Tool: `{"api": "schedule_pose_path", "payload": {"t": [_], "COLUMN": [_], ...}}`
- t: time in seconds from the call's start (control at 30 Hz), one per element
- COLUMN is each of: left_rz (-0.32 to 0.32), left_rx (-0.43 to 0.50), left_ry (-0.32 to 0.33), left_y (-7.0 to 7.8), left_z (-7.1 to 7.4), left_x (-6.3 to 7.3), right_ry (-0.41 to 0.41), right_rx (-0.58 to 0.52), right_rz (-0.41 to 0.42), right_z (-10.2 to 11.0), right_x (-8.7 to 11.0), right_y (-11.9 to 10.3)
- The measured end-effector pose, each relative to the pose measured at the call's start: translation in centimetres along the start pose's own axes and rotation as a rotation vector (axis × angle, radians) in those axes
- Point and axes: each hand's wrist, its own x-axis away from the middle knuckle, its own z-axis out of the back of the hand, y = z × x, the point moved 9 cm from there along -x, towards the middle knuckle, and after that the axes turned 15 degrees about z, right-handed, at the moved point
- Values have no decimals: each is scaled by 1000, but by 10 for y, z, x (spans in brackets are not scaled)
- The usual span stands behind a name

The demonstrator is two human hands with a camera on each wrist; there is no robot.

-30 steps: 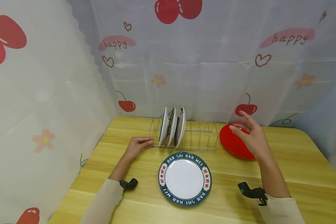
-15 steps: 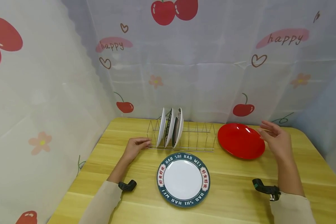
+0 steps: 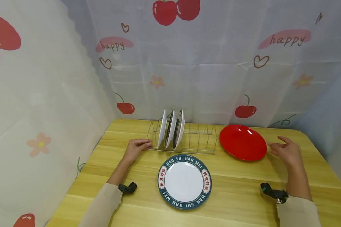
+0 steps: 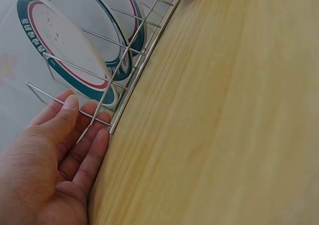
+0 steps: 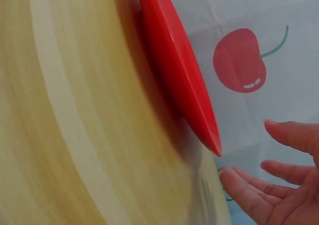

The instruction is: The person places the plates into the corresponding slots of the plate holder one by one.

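Note:
My left hand (image 3: 135, 150) grips the left end of a wire dish rack (image 3: 198, 152); in the left wrist view, thumb and fingers (image 4: 92, 167) curl about its end wires. Three white plates with dark patterned rims stand on edge in the rack's left part, the rightmost plate (image 3: 179, 130) leaning a little. My right hand (image 3: 287, 152) is held just right of a red plate (image 3: 242, 142), fingers relaxed and parted, holding nothing. In the right wrist view its fingertips are apart from the red plate's rim.
In front of the rack, a white plate with a dark teal lettered rim (image 3: 184, 182) lies flat on the wooden table (image 3: 233, 189). A cherry-print cloth (image 3: 204, 88) hangs behind the table and along the left side. Slots at the rack's right hold no plates.
My right hand has moved right and toward me, from over the red plate to beside its right edge, uncovering it. The left hand stays at the rack's left end.

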Motion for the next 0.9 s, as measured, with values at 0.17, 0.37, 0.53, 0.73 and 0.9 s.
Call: {"api": "schedule_pose_path", "payload": {"t": [0.17,0.37,0.53,0.73,0.9], "left_rz": [12,6,7,10,1], "left_rx": [15,5,5,-5,-2], "left_ry": [0,-2,1,9,-2], "left_y": [-2,-1,-1,-4,-4], "left_z": [0,0,0,1,0], "left_x": [0,-1,-1,-2,-3], "right_ry": [-145,-202,-226,-231,-225], "right_rx": [-48,-45,-141,-505,-654], "right_rz": [-108,-141,-106,-112,-76], "right_z": [-19,-30,-35,-37,-34], "right_x": [0,-2,-3,2,2], "right_y": [19,27,23,14,1]}}
